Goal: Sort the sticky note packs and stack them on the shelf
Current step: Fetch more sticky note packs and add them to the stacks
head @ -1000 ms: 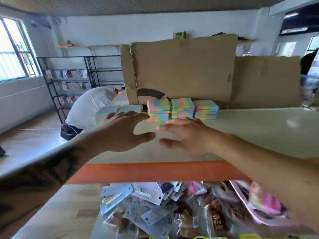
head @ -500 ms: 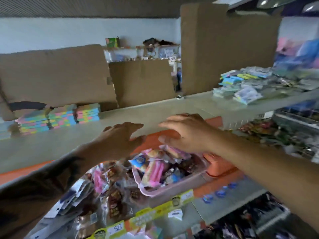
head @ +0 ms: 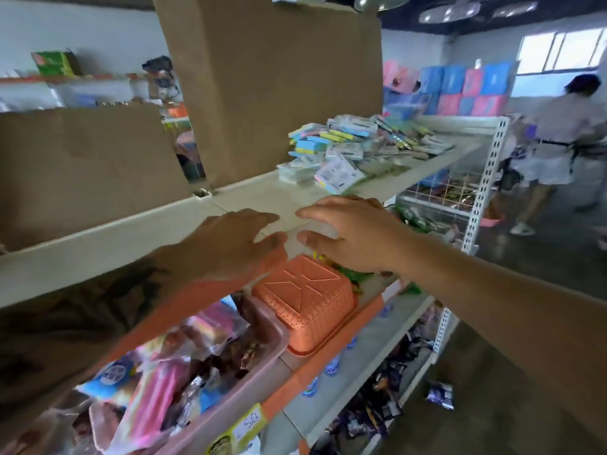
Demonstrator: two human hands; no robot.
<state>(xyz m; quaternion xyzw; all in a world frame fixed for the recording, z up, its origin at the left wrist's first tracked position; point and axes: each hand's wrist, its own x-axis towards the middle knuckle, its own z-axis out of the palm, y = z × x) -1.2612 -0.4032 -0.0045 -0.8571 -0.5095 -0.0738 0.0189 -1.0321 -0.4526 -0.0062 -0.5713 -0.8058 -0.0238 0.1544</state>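
item: left hand point(head: 230, 247) — centre of the frame, palm down, fingers loosely spread, holding nothing; it hovers over the front lip of the shelf point(head: 98, 238), probably in transit toward the stock.

item: right hand point(head: 345, 231) — just right of centre, fingers extended and slightly arched, thumb apart, nothing gripped; the fingertips of the two hands lie near each other but apart. whether either hand touches the shelf board cannot be told through the blur.

item: sticky note packs point(head: 328, 152) — a loose, unsorted heap right of centre, on the same shelf, beyond the right hand and apart from it. packs lie tilted and overlapping, so they likely need squaring before they stack. colours mixed: blue, yellow, pink, white wrap.

item: tall cardboard sheet point(head: 279, 87) — upper centre, upright at the back of the shelf; likely a backstop so goods do not fall behind. a lower cardboard sheet point(head: 88, 159) stands at left.

item: orange basket point(head: 308, 307) — lower centre, upside down on the shelf below.

item: pink tray point(head: 230, 389) — lower left, filled with wrapped snacks.

item: person point(head: 558, 142) — right edge, in the aisle, blurred.
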